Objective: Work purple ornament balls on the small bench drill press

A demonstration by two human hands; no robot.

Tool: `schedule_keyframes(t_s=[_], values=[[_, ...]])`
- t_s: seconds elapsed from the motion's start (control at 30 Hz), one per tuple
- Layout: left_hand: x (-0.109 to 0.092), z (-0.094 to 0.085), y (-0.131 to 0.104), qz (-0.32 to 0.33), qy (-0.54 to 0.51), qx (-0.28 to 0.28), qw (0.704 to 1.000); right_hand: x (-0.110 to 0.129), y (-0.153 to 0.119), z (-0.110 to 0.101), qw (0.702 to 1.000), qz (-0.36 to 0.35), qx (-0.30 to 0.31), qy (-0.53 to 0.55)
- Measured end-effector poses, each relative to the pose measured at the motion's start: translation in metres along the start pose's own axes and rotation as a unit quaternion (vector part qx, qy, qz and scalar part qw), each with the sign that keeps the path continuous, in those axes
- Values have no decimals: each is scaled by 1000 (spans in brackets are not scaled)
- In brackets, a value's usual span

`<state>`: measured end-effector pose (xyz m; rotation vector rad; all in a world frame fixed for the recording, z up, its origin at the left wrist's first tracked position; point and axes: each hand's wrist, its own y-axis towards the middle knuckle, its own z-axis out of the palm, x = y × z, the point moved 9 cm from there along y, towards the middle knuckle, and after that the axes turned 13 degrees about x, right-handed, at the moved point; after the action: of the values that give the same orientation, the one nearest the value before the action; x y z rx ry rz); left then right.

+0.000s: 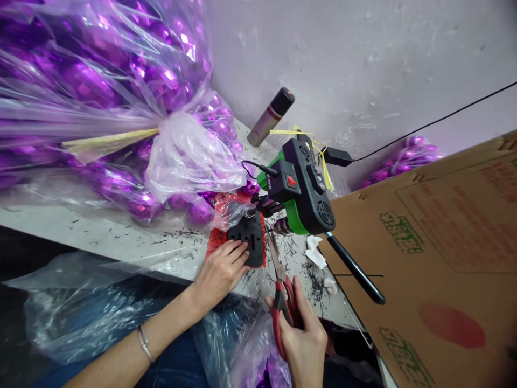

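Observation:
A pair of scissors (278, 280) with red and black handles is in my right hand (305, 337), which is closed around the grips. The blades point away from me, toward the chuck of a small green and black drill press (309, 186). My left hand (221, 268) rests with its fingers laid flat on the front of the press's black slotted base plate (253, 245). Under that plate lies a red sheet (216, 241). Short black shavings are scattered on the white table (161, 237) around it.
Clear plastic bags of shiny purple balls (92, 86) fill the left. A spray can (270, 116) stands by the wall. At right is a large cardboard box (436, 242), with the press's black lever (357, 269) in front. Crumpled white tissue (315, 252) lies nearby; plastic (89, 302) covers the lap.

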<state>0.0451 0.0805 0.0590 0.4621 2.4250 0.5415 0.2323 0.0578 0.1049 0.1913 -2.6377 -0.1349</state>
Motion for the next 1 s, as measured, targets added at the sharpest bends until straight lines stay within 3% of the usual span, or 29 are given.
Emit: schedule_keyframes(t_s=[0.63,1.0], values=[[-1,-2,-1,6,21,0,1000,10,-6,-8,997,-51,-26,-56],[-2,-3,0,11,22,-5,1000,7,-2,0,999,-32,-19,-14]])
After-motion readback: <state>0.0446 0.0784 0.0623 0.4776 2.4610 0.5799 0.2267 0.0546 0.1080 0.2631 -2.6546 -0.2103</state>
